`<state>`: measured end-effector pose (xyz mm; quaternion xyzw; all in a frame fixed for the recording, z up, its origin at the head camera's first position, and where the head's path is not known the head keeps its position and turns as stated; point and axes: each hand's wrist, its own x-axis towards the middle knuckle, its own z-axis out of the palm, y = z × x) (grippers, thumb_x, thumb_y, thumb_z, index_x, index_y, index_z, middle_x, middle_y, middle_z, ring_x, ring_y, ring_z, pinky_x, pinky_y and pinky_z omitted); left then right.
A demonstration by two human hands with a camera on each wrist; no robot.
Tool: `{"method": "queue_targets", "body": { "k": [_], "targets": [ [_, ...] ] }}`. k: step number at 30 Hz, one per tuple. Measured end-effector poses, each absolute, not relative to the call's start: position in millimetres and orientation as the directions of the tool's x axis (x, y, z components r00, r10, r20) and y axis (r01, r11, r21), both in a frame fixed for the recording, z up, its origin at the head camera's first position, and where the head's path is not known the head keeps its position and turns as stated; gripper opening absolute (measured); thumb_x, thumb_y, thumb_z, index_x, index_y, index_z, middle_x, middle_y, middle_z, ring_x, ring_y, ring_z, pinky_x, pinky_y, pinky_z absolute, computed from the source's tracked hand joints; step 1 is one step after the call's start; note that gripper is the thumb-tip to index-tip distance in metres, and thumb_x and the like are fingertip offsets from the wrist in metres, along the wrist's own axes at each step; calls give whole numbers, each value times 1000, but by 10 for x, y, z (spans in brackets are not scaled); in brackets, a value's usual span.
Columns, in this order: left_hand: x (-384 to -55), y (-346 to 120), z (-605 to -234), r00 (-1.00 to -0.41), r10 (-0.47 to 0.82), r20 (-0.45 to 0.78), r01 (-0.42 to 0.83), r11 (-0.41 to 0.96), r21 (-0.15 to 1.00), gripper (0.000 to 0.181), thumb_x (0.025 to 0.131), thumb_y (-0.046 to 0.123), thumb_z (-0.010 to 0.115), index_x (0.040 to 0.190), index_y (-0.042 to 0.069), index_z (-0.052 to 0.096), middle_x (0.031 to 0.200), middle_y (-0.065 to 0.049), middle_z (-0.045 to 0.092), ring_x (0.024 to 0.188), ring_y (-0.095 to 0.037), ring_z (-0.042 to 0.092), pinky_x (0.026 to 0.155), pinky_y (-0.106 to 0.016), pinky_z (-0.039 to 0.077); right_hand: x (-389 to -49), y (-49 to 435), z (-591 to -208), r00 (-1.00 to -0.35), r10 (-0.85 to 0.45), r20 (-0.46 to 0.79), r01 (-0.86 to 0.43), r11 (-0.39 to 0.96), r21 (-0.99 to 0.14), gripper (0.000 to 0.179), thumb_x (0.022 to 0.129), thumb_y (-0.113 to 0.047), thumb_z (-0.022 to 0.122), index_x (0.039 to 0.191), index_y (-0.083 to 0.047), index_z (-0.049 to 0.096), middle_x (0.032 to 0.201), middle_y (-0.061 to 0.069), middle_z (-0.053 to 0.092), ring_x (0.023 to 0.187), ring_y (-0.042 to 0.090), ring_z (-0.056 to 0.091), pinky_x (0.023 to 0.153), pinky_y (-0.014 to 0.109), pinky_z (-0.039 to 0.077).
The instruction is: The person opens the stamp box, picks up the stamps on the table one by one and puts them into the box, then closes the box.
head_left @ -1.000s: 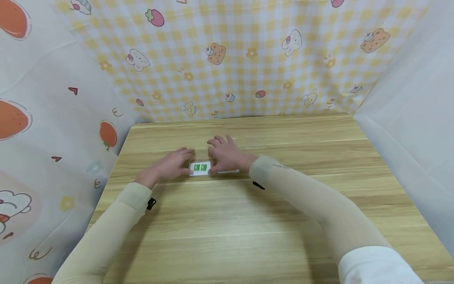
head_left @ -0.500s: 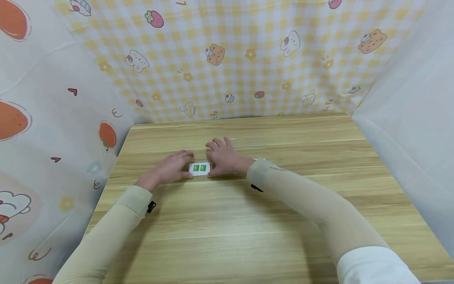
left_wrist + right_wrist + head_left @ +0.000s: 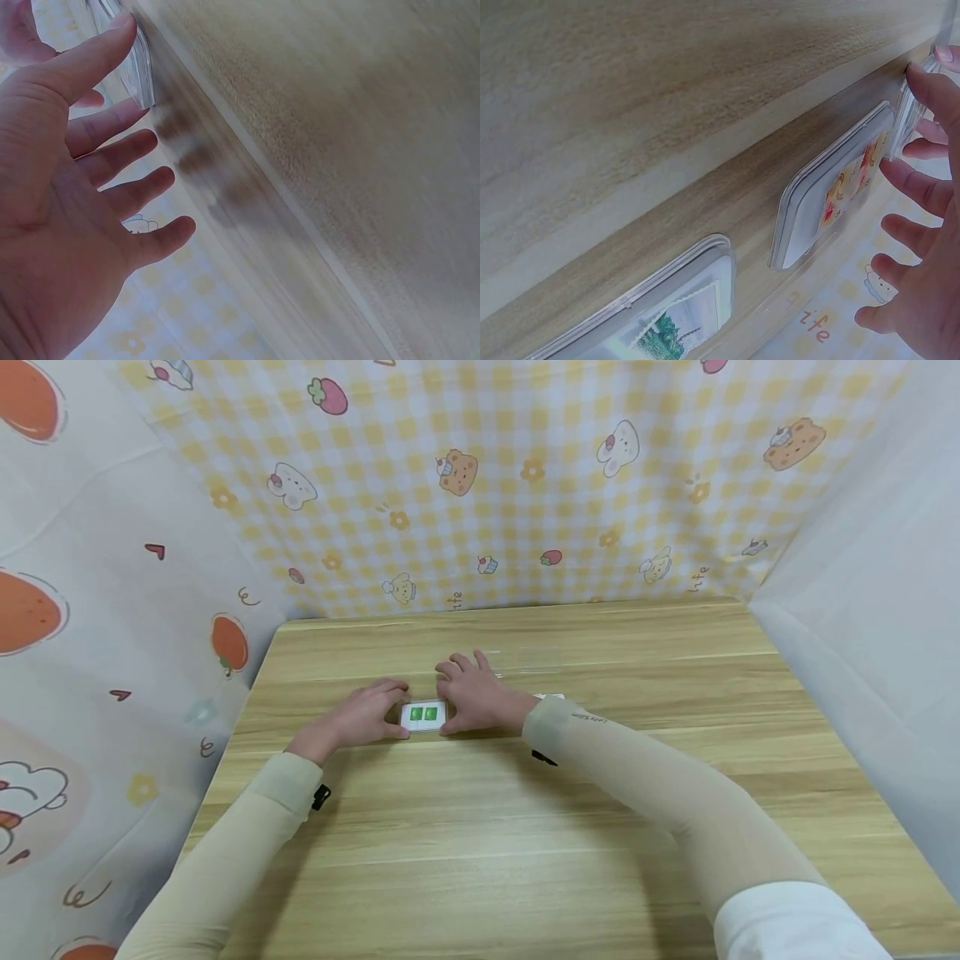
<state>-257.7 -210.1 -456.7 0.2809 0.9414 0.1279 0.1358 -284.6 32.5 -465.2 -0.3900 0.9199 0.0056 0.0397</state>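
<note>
A small clear acrylic photo frame (image 3: pixel 423 716) with two green pictures on a white card lies flat on the wooden table. My left hand (image 3: pixel 367 714) grips its left end, thumb at the near corner and index finger at the far one. At the right end, thumb and index finger of my right hand (image 3: pixel 476 696) pinch the other corners. In the left wrist view, the remaining fingers of the left hand (image 3: pixel 112 172) are spread apart. A second frame (image 3: pixel 847 187), with a red and yellow picture, lies beside the right hand (image 3: pixel 926 187).
A third frame (image 3: pixel 682 322) shows a green tree picture; in the head view my right wrist mostly covers it. Behind the hands lie clear rectangular sheets (image 3: pixel 540 658). A checked curtain (image 3: pixel 525 510) hangs along the table's back edge, with white cloth (image 3: pixel 862 568) at the right.
My right hand has shifted slightly, and the orange edge seen beneath it a second ago is now hidden. A white edge now shows behind my right wrist. The left hand stays nearly in place.
</note>
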Motion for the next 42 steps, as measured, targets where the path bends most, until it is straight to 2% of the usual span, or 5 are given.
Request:
{"method": "queue_targets", "body": {
  "k": [14, 26, 42],
  "targets": [
    [-2589, -2082, -4597, -818, 554, -156, 488, 811, 322, 59, 80, 37, 87, 128, 6, 69, 143, -11, 55, 133, -34, 47, 108, -54, 38, -2816, 302, -4628, -679, -729, -87, -733, 680, 21, 63, 82, -74, 65, 115, -21, 70, 150, 4, 43, 142, 33, 28, 113, 68, 15],
    [-2591, -2018, -4549, -821, 541, -183, 467, 821, 328, 62, 79, 35, 88, 129, 5, 68, 143, -13, 56, 133, -37, 48, 107, -55, 39, -2775, 282, -4581, -688, -719, -99, -725, 688, 40, 69, 81, -72, 69, 123, -17, 70, 150, 5, 46, 142, 34, 29, 113, 67, 17],
    [-2575, -2035, -4539, -827, 527, -198, 447, 829, 336, 67, 81, 32, 87, 136, 1, 62, 146, -16, 52, 134, -38, 46, 107, -54, 39, -2786, 256, -4573, -696, -710, -103, -718, 692, 81, 65, 80, -75, 66, 116, -22, 73, 150, 4, 44, 144, 37, 27, 112, 69, 16]
  ]
}}
